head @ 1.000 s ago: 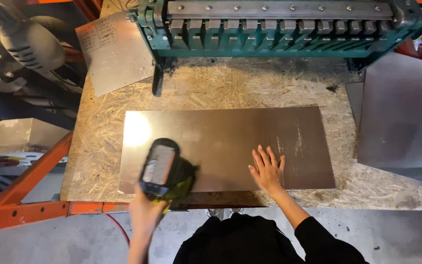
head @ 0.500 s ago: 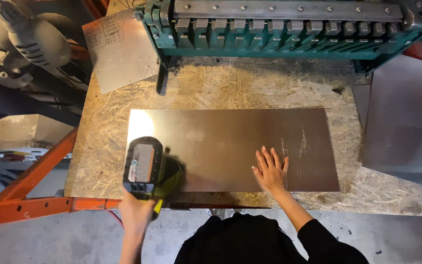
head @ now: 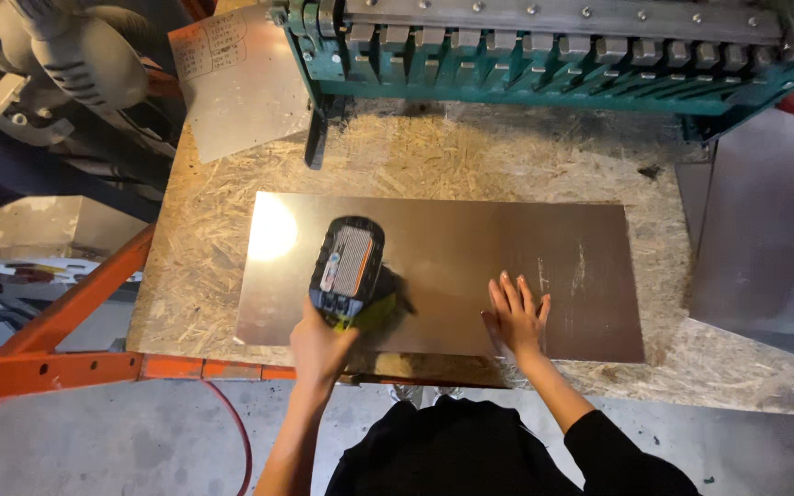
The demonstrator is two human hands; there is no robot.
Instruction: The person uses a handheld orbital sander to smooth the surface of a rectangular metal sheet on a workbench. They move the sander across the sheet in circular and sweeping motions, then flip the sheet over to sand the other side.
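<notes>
While the left hand [head: 319,342] grips a cordless power tool [head: 349,272] by its handle, battery end up toward the camera and working end pressed down, the right hand [head: 515,317] lies flat and empty, fingers spread, on a dark metal sheet [head: 470,248]. That sheet lies flat on the chipboard bench top [head: 434,161], its near edge close to the bench's front edge, with the tool standing left of its middle and the spread palm just to the right of it. Judging by this, the step in hand is working the sheet with the tool while the free palm pins it down; the next move likely calls for steady downward pressure and keeping those fingers clear. Beyond the sheet stands a green metal bending machine [head: 544,55], and a lighter sheet [head: 241,83] leans at far left.
</notes>
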